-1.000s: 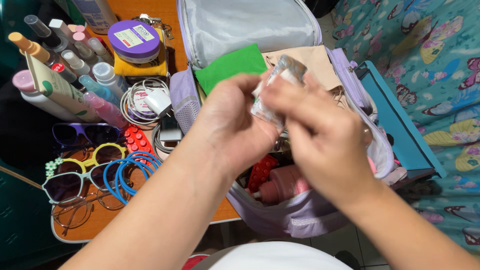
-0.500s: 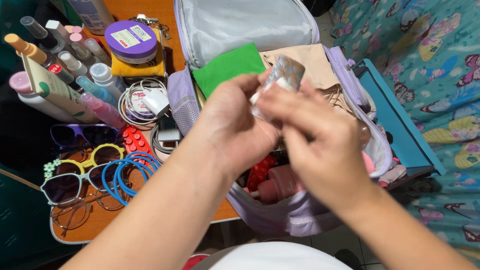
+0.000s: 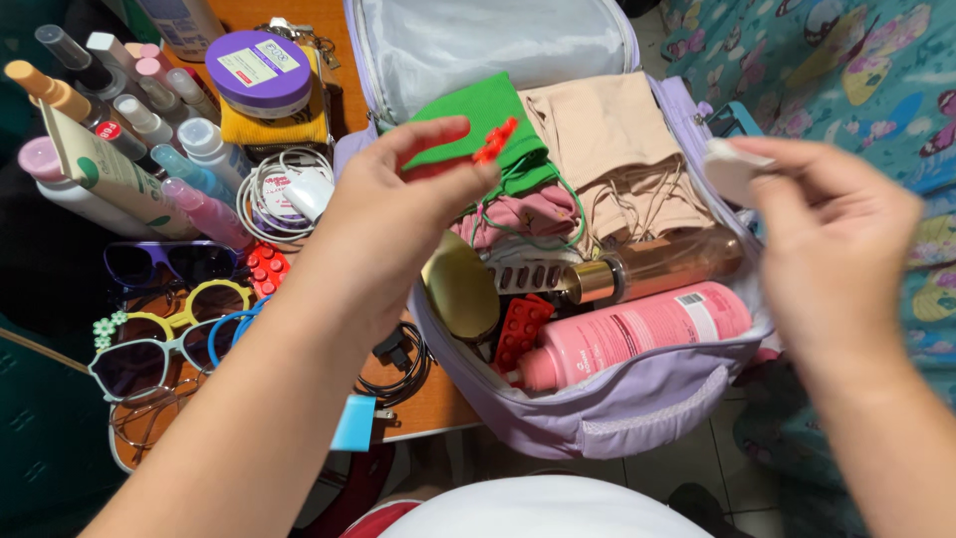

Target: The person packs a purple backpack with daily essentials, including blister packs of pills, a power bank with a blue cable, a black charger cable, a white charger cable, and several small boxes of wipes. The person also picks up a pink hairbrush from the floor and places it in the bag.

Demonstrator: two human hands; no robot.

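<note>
The fingers point(image 3: 453, 149) of the left hand point(image 3: 398, 224) are pinched shut on a small orange clip point(image 3: 495, 139), held above the open bag point(image 3: 617, 418), over the green cloth point(image 3: 483, 120) at its far side. The right hand point(image 3: 827, 249) is off past the bag's right edge, thumb and fingertips closed on a small white pad point(image 3: 732, 169); that side is blurred, so it may be a lid or a flat case.

Keeping both pinches firm and low over the bag would serve best, so that anything dropped lands inside.

The clip is bright orange and thin. The pad is pale, rounded and flat.

Bottles point(image 3: 119, 130) and sunglasses point(image 3: 169, 339) crowd the table's left edge.
</note>
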